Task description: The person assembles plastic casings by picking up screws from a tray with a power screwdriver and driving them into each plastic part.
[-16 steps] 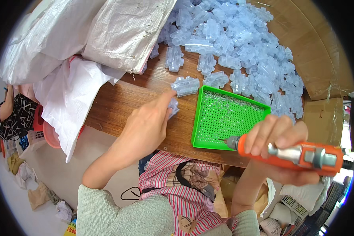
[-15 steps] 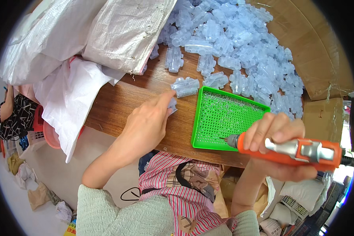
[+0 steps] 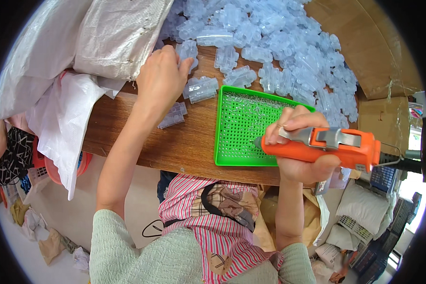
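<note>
An orange power driver (image 3: pixel 345 142) is gripped firmly in the right hand (image 3: pixel 298 166), its tip over a green perforated tray (image 3: pixel 246 161) of small metal fasteners (image 3: pixel 244 100). Left of that grip, clear plastic pieces (image 3: pixel 202 90) lie on a wooden table (image 3: pixel 123 135). The left hand (image 3: pixel 160 83) curls beside one, its hold unclear. Beyond, a large heap (image 3: pixel 270 33) suggests much is left; any finished pieces cannot be told.

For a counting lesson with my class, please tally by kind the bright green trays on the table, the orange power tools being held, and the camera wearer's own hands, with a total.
Green tray: 1
Orange power tool: 1
Left hand and right hand: 2
Total: 4
</note>
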A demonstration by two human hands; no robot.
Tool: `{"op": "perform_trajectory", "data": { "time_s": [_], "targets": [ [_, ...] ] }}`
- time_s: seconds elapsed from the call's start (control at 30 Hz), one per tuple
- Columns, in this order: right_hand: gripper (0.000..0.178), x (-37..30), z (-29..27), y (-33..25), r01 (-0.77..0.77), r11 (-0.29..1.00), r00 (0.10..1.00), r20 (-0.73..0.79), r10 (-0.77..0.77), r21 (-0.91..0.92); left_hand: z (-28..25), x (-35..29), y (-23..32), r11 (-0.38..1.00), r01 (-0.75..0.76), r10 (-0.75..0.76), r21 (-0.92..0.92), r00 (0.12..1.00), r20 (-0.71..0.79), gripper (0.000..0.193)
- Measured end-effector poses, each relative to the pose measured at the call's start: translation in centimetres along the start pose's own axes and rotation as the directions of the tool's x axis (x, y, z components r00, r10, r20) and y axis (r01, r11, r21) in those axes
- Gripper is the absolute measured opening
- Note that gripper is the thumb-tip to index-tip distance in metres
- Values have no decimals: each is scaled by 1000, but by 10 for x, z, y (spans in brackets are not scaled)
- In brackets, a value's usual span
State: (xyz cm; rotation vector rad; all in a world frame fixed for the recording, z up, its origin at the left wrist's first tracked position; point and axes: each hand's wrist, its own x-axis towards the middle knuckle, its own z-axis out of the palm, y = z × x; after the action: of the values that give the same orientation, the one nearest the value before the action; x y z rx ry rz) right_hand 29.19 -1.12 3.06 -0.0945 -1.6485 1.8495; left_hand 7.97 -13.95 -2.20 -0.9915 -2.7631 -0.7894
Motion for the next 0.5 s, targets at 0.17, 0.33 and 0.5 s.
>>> {"op": "perform_trajectory", "data": {
  "time_s": [0.17, 0.33, 0.5],
  "targets": [
    [80, -11, 0, 13, -55, 998, 996, -67, 55, -2, -33, -24, 23, 832, 250, -115, -495, 951, 287, 21],
    [78, -15, 0, 12, -87, 996, 994, -69, 86, -11, -45, -56, 38, 163, 450, 93, -878, 879, 468, 47],
    [80, -20, -11, 22, -108, 992, 993, 61, 104, 66, -47, -67, 40, 120, 585, 180, -802, 782, 597, 69]
  ]
}}
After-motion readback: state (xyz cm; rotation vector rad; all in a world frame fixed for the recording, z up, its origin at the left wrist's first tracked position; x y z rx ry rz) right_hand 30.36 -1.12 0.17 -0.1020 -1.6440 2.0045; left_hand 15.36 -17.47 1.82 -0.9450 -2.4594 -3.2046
